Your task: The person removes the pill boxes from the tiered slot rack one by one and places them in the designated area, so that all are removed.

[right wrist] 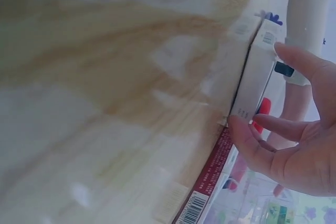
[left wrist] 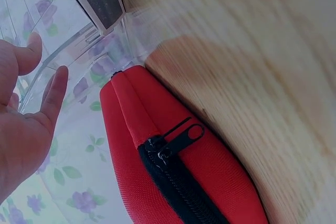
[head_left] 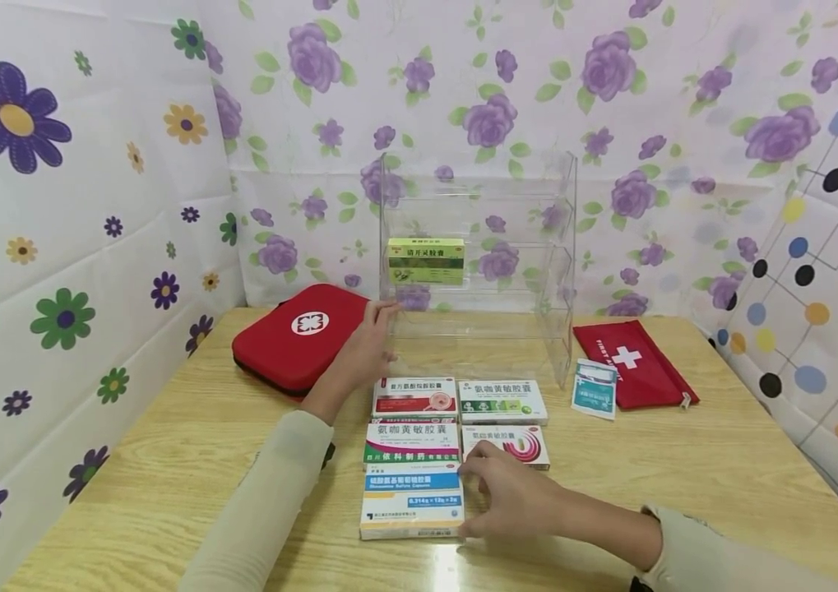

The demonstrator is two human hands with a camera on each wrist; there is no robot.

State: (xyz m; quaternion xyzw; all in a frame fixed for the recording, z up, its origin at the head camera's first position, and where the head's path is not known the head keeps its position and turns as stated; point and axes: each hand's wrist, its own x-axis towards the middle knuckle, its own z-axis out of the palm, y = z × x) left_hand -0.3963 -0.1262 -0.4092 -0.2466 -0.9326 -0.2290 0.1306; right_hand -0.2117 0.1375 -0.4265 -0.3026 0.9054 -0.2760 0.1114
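Observation:
My right hand (head_left: pixel 511 497) holds the blue-and-white capsule box (head_left: pixel 413 503) at its right end, thumb at the near corner and fingers at the far one. In the right wrist view the thumb and fingers span the pale side of that box (right wrist: pixel 254 77). My left hand (head_left: pixel 367 349) is at the left edge of the clear acrylic rack (head_left: pixel 478 325), beside the red hard case (head_left: pixel 278 345). Thumb and fingers are spread apart in the left wrist view, close to the rack's clear side. A green-and-yellow capsule box (head_left: pixel 426 263) stands upright on a rack tier.
Before the rack lie a red-and-white box (head_left: pixel 414 396), a green-striped box (head_left: pixel 503 400), a purple-and-green box (head_left: pixel 411 442) and a pink-swirl box (head_left: pixel 530 444). A red first-aid pouch (head_left: pixel 633 362) and a teal-and-white packet (head_left: pixel 594 388) lie on the right. Patterned cloth surrounds the table.

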